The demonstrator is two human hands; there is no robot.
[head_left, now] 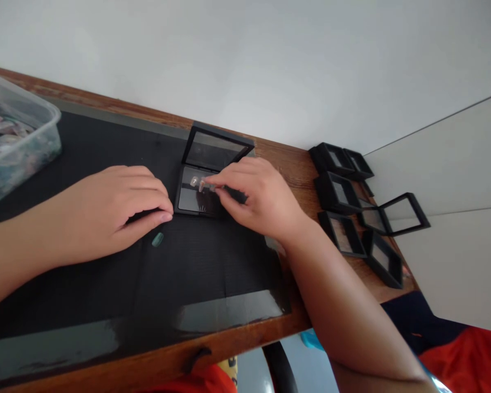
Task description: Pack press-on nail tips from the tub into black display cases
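A black display frame (200, 210) lies opened on the dark mat, its clear-windowed lid (217, 150) standing up at the back. On its clear film sit a small pale stone with a cross mark (194, 181) and a pinkish stone (202, 185) next to it. My right hand (257, 194) reaches over the frame, thumb and forefinger pinched on a small stone (211, 187) at the film. My left hand (123, 210) rests at the frame's left corner with thumb and forefinger pressed together; whatever they may hold is hidden. Just below it lies a green stone (157, 239).
A clear plastic tub (45, 131) of mixed stones stands at the left. Several black display frames (337, 191) are grouped on the wooden table at the right, one of them opened (407, 215). A white wall rises behind the table. The table's front edge (229, 338) is close to me.
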